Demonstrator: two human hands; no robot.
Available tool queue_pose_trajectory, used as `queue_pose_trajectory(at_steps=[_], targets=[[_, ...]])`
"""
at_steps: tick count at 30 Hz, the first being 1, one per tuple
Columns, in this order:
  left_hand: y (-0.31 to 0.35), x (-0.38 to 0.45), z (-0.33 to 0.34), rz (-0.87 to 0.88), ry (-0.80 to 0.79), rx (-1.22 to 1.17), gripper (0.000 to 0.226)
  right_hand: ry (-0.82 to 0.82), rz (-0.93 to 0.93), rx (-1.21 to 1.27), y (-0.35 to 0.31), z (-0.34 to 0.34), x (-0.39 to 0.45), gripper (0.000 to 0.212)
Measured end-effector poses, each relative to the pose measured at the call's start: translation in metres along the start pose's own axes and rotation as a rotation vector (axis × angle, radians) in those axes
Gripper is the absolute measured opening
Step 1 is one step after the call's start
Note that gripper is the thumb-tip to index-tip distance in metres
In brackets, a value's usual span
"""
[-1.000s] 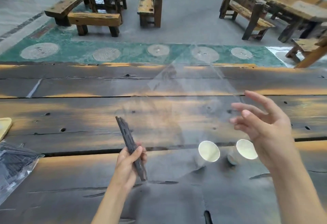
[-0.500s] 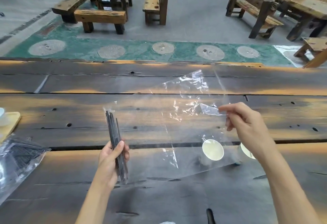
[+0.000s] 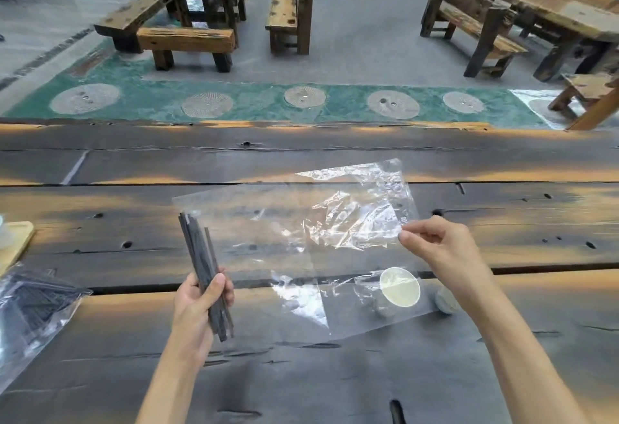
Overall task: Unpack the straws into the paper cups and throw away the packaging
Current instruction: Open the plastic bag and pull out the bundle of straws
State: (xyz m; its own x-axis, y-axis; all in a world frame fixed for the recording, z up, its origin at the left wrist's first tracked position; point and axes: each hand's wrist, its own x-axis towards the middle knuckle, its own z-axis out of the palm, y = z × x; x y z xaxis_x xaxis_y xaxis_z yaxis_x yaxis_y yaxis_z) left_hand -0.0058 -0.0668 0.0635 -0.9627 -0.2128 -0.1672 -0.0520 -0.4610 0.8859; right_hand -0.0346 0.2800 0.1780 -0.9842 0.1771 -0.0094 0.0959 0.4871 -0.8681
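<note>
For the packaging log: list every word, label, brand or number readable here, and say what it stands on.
None can be read.
Clear plastic bag, pinched by the right hand: no print visible.
Dark straws in the left hand: plain.
Paper cup, seen through the bag: no marking visible.
Second bag of straws at the left edge: no label visible.
Wooden table: only grain and knots.

No text, label, brand, number or sign can be read anywhere: the clear crinkled plastic bag (image 3: 335,222), the bundle of dark thin straws (image 3: 204,266) and the white round paper cup (image 3: 399,287) are all unprinted.
</note>
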Motion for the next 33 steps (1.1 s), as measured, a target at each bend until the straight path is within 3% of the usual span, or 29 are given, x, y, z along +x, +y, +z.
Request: queue_pose_trajectory(at_steps=[5,9,12,14,18,21,23,26,30,33], targets=[[0.0,-0.005,0.003,-0.032,0.002,0.034,0.011,-0.026,0.01,0.086,0.006,0.001,-0.006,0.017],[-0.001,-0.007,0.007,-0.022,0.007,0.111,0.018,0.235,-0.244,-0.461,0.015,0.006,-0.01,0.02],[-0.004,-0.007,0.012,-0.028,0.008,0.174,0.007,0.245,-0.413,-0.57,0.019,0.009,-0.011,0.011],[-0.005,-0.006,0.013,-0.027,0.034,0.185,0.004,0.196,-0.299,-0.363,0.013,0.005,-0.014,0.014],[-0.006,-0.003,0.011,-0.04,0.048,0.174,0.003,-0.015,0.065,0.449,-0.007,-0.011,-0.024,0.017],[-0.004,-0.002,0.013,-0.049,-0.01,0.189,0.007,-0.39,0.201,0.905,-0.006,-0.024,-0.028,0.02],[-0.002,-0.002,0.017,-0.066,-0.049,0.177,0.01,-0.592,0.265,1.024,0.0,-0.026,-0.03,0.03],[0.001,-0.002,0.02,-0.106,-0.109,0.166,0.014,-0.738,0.37,1.133,0.005,-0.019,-0.03,0.043],[0.002,-0.005,0.023,-0.15,-0.238,0.201,0.026,-0.909,0.442,1.05,0.01,0.004,-0.036,0.046],[0.002,-0.01,0.028,-0.19,-0.333,0.253,0.022,-1.034,0.465,1.071,0.01,0.023,-0.045,0.05]])
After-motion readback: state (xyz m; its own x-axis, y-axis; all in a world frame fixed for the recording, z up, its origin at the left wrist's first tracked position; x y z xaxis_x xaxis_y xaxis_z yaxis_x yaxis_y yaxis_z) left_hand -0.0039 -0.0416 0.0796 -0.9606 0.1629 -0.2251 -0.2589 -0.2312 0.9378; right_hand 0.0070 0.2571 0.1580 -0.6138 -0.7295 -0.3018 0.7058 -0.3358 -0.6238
